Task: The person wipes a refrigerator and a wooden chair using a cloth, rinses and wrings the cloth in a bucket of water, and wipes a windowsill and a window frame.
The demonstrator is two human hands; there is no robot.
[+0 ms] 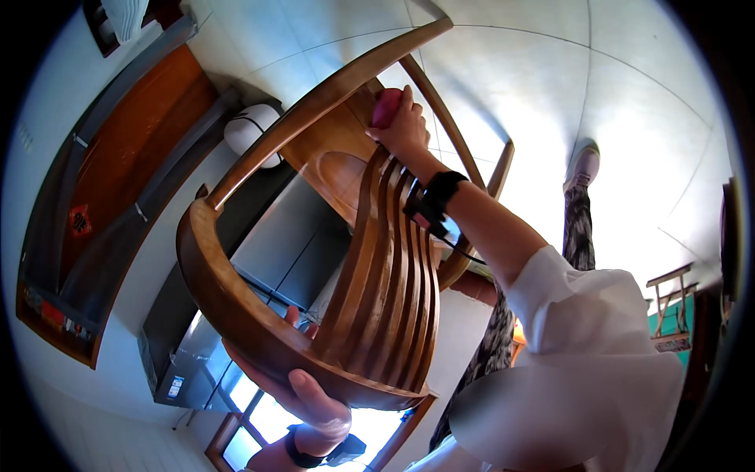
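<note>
A brown wooden armchair (385, 291) with a slatted back fills the middle of the view, tilted over. My left hand (303, 393) is wrapped round its curved rail at the lower end, with the thumb on the near side and some fingers partly hidden behind the wood. Beside the seat (334, 177), at the other end of the slats, my right hand (405, 130) is closed on a bunched pink cloth (387, 108). The cloth seems to touch the chair there, and the hand covers part of it. Both wrists wear black bands.
Pale tiled floor (629, 94) stretches across the upper right, with my shoe (583, 164) on it. A dark refrigerator (287, 244) stands behind the chair, near a white rounded object (252, 135). A wooden door (130, 157) is at the left. Small wooden furniture (668, 307) appears at the right.
</note>
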